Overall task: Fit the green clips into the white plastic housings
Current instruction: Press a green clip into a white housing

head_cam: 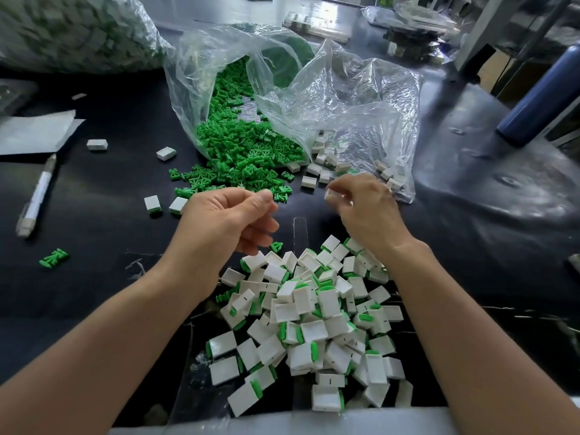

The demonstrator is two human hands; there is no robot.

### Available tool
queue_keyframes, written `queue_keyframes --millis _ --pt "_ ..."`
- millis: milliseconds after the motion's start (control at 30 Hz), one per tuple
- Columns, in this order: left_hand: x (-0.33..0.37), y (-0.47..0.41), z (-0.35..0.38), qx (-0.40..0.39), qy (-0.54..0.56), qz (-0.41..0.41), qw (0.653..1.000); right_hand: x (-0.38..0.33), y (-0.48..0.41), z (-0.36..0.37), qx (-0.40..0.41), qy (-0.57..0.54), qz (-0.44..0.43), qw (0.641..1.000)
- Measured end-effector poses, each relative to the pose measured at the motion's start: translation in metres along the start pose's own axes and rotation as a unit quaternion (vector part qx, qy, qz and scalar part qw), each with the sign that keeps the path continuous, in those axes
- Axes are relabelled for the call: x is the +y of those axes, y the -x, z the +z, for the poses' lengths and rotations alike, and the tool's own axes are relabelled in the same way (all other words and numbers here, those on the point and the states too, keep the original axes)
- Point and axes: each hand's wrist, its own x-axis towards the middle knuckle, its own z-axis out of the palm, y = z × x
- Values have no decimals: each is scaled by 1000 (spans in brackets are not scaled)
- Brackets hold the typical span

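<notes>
Green clips (238,146) spill from an open clear bag (194,73) onto the black table. Empty white housings (323,160) lie at the mouth of a second clear bag (370,114) to its right. My right hand (367,211) hovers in front of that bag and pinches one white housing (330,195) at its fingertips. My left hand (229,218) hovers beside it with curled fingers and the thumb against the forefinger; I see nothing in it. One green clip (276,246) lies just under its fingers. A pile of housings with green clips fitted (314,312) lies between my forearms.
A pen (36,196) and a grey paper sheet (31,133) lie at the left, with a stray clip (54,257) and a few loose housings (97,144) nearby. A large full bag (78,29) stands at back left. A blue bottle (539,95) stands at right.
</notes>
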Motion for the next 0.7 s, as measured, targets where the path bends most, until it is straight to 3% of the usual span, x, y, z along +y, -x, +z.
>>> queue_keyframes --millis 100,300,400,567,700 --pt "-1 -1 2 -2 3 -18 1000 -17 11 -8 -22 -149 -66 986" --pt "0 2 4 -41 -15 -28 999 -38 30 -7 -97 -223 -164 956" --pt "1 2 4 -28 -18 -23 999 -36 30 -8 -139 -249 -160 945" --pt "3 4 3 -27 0 -30 999 -21 16 -12 -111 -139 -57 982" --pt "3 5 5 -29 -5 -29 999 -27 -1 -13 -95 -36 -60 993"
